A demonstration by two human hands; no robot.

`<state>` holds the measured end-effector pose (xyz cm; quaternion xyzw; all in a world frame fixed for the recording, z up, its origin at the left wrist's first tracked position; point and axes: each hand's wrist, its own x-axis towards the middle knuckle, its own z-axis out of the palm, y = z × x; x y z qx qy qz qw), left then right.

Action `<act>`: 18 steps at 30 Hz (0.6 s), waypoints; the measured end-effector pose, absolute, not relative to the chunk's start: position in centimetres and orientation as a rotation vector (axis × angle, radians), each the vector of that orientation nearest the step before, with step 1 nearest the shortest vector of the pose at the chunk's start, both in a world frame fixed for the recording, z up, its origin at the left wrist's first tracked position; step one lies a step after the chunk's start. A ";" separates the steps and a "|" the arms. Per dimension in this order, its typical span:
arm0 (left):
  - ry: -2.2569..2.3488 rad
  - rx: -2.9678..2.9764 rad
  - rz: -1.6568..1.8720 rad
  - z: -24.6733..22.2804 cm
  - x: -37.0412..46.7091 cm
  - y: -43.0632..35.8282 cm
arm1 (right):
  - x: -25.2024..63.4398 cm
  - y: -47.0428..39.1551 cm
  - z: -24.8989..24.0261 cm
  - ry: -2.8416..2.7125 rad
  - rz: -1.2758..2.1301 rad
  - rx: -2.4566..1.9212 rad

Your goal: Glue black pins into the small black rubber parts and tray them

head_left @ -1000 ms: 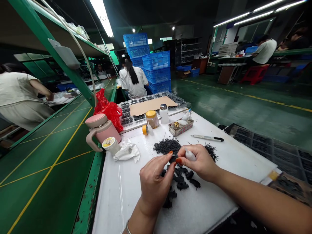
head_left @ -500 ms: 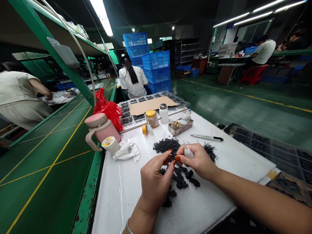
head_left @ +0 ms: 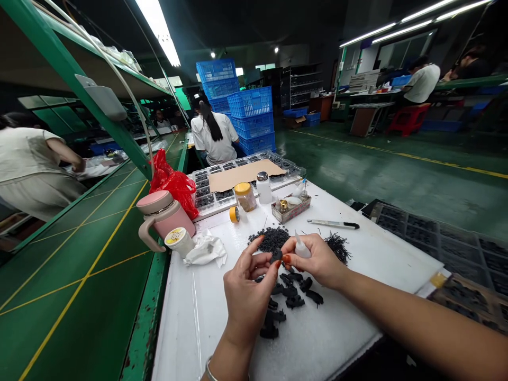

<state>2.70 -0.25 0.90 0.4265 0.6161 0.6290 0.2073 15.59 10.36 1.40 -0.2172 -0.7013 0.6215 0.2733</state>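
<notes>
Table (head_left: 190, 328): white, under ring pile (head_left: 270, 237). Left hand (head_left: 248, 286): nearside of pile, digits pinching black piece (head_left: 277, 255). Right hand (head_left: 321, 262): near right of pile, gripping white bottle (head_left: 302, 249), fingertips at piece. Black strands (head_left: 337, 247): right of pile. Black piece: just nearside of pile.

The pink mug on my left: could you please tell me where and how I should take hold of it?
I would grip the handle, coming from the left with the left hand once that is free. The loop sticks out toward the near left of the pink mug, while the white tub and red bag crowd its other side.
</notes>
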 end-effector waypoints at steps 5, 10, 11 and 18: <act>1.734 1.177 1.766 0.9 2.7 -0.1 | 15.6 10.2 1.4 -1.891 1.636 -0.602; 1.731 1.280 1.734 0.6 2.3 -0.2 | 15.6 10.2 1.1 -1.876 1.639 -0.593; 1.729 1.308 1.724 0.5 2.3 -0.1 | 15.6 10.2 1.1 -1.877 1.635 -0.595; 1.730 1.253 1.731 0.8 2.6 -0.1 | 15.6 10.2 1.0 -1.889 1.622 -0.591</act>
